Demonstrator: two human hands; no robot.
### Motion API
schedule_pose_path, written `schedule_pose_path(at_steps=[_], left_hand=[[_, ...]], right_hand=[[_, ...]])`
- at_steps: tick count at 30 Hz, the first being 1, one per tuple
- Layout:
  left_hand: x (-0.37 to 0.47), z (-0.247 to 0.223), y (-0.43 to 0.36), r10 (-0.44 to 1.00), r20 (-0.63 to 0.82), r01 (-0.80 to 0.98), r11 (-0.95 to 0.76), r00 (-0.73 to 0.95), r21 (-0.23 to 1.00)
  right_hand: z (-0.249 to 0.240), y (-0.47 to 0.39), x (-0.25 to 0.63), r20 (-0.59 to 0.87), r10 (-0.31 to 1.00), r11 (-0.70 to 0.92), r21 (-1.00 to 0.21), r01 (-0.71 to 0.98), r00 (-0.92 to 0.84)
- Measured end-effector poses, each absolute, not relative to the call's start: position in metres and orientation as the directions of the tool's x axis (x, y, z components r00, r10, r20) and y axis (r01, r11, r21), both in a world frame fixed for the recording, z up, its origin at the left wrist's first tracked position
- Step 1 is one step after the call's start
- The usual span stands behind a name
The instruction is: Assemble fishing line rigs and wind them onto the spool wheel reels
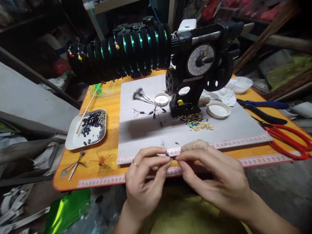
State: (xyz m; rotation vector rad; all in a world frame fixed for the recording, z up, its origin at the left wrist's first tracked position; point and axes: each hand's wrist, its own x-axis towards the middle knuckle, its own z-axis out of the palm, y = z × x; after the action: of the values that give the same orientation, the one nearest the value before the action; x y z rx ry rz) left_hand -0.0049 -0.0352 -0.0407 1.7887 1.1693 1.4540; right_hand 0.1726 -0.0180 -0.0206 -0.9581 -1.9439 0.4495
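My left hand point(145, 177), with a ring on one finger, pinches a tiny dark piece point(167, 154) between thumb and fingertips. Close beside it, the thumb and index finger of my right hand point(215, 174) are pressed together; what they grip is too small to make out. A beige wrap point(195, 146) covers one finger of the right hand. Both hands are over the front edge of the grey board point(138, 130), by the pink measuring tapes. Just beyond the fingertips lies a small dark bit point(177, 143). Multicoloured beads point(191, 119) and gold-coloured pieces point(201, 126) are heaped farther back.
A black geared machine point(185, 94) with a dial and spool row stands behind. At left, a white tray point(69, 143) holds black cylinders. Red-handled scissors point(290, 138) and blue-and-black-handled pliers point(265, 107) lie right. White dishes point(219, 113) and wire bundles point(141, 94) sit on the board.
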Motion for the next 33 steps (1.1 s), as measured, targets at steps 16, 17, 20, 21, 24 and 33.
schedule_pose_path(at_steps=[16, 17, 20, 21, 24, 33], left_hand=[[0.001, -0.028, -0.019, 0.930, 0.352, 0.776, -0.299, 0.107, 0.555], [0.001, -0.027, -0.019, 0.933, 0.344, 0.778, -0.293, 0.105, 0.556], [0.000, -0.026, -0.018, 0.941, 0.321, 0.774, -0.282, 0.108, 0.567], [-0.001, -0.025, -0.018, 0.943, 0.312, 0.770, -0.282, 0.114, 0.572], [-0.007, -0.024, -0.017, 0.949, 0.279, 0.756, -0.290, 0.147, 0.587], [-0.021, -0.025, -0.011, 0.933, 0.287, 0.720, -0.353, 0.219, 0.598]], right_hand=[[-0.042, -0.008, 0.175, 0.556, 0.745, 0.636, -0.426, 0.644, -0.368], [-0.043, -0.008, 0.175, 0.555, 0.747, 0.633, -0.422, 0.649, -0.367], [-0.045, -0.008, 0.176, 0.553, 0.749, 0.628, -0.418, 0.656, -0.365], [-0.045, -0.008, 0.176, 0.552, 0.752, 0.625, -0.420, 0.658, -0.361], [-0.046, -0.008, 0.176, 0.538, 0.763, 0.613, -0.430, 0.663, -0.358], [-0.043, -0.009, 0.169, 0.532, 0.764, 0.611, -0.417, 0.673, -0.364]])
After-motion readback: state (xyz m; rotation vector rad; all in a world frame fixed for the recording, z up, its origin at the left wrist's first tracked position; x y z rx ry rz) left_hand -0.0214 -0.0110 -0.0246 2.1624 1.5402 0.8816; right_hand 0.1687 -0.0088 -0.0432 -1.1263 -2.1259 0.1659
